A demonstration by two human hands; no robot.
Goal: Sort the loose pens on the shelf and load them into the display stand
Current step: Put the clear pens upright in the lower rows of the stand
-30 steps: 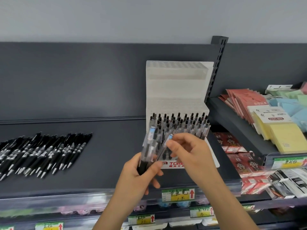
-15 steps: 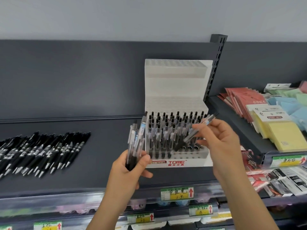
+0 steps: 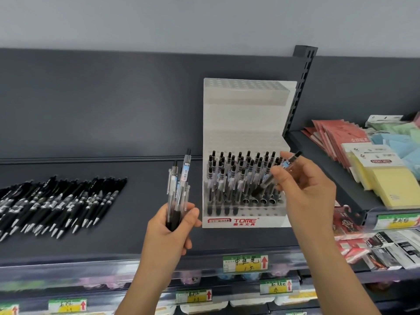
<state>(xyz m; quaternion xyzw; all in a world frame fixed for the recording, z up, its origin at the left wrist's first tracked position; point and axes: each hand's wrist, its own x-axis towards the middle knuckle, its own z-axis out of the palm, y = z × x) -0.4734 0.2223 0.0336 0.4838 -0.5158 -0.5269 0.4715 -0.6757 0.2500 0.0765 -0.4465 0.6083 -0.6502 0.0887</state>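
Pens point(image 3: 180, 189) stand gripped in the left hand point(image 3: 169, 228); right hand point(image 3: 306, 192) pinches one tilted pen point(image 3: 265, 183).

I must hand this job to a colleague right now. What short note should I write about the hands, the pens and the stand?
Left hand: grips a bundle of clear pens, clickers up, just left of the display stand.
Right hand: pinches one clear pen, tilted, tip toward the empty front holes on the stand's right.
Done: lowest tier mostly filled; upper tiers empty.
Left: seat this pen, load the bundle, then probably the black pens lying on the shelf at the left.
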